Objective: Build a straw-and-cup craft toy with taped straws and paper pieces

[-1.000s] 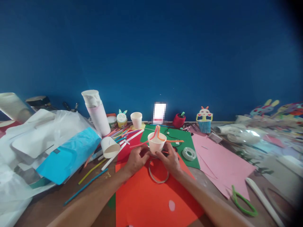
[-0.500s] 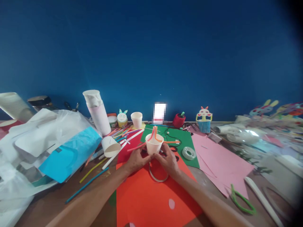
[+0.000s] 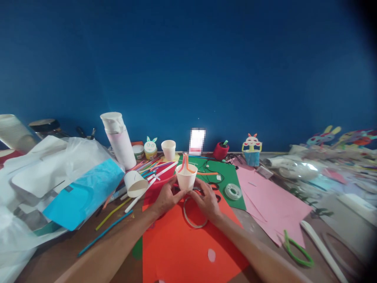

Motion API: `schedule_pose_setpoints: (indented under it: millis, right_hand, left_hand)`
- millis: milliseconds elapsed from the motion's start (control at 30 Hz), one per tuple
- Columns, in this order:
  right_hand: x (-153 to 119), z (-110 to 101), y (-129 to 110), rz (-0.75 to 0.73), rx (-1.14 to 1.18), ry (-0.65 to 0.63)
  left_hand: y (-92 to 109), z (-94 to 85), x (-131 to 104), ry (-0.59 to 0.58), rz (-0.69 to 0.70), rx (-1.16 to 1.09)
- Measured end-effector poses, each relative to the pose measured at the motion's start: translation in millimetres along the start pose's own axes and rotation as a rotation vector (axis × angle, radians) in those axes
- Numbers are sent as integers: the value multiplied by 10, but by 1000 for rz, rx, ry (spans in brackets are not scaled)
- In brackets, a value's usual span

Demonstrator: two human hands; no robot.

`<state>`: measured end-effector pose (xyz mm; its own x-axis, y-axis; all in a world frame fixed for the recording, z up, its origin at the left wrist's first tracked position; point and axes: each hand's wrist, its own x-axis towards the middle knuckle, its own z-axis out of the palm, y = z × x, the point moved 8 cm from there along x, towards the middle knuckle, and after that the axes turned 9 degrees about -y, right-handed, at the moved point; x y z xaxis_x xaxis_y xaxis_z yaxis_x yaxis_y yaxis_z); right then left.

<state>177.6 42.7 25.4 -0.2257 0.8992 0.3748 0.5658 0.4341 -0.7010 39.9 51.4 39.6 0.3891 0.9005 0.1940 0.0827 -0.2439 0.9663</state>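
Between my two hands stands a white paper cup, upright. Orange and pink pipe cleaners rise from inside it, and their ends stick out to both sides. My left hand grips the cup's lower left, and my right hand grips its lower right, thumbs meeting at the front of the base. Just below the hands, a pale ring-shaped loop lies on orange paper. Scissors with dark handles are partly hidden behind my right hand.
A tipped paper cup and loose pipe cleaners lie left. A tape roll sits on green paper; pink paper is farther right. At the back are a tall white roll and a blue cup with a bunny.
The whole view has shifted slightly. The cup has moved a little to the left and tilts less toward the right, still held by both hands.
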Motion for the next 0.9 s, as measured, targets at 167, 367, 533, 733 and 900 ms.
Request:
schedule_pose_setpoints:
  millis: [167, 367, 533, 733, 900]
  right_hand:
    - [12, 5, -33, -12, -21, -8]
    - [12, 0, -46, -30, -59, 9]
    - [-4, -10, -88, -79, -100, 13]
    - [-5, -9, -109, -98, -153, 23]
    - [-10, -12, -88, -66, -178, 39]
  left_hand:
    - [-40, -22, 0, 13, -7, 17]
    - [-92, -36, 8, 14, 3, 57]
    - [-112, -15, 15, 3, -6, 40]
    - [-124, -13, 11, 1, 1, 76]
    - [-135, -22, 11, 6, 20, 90]
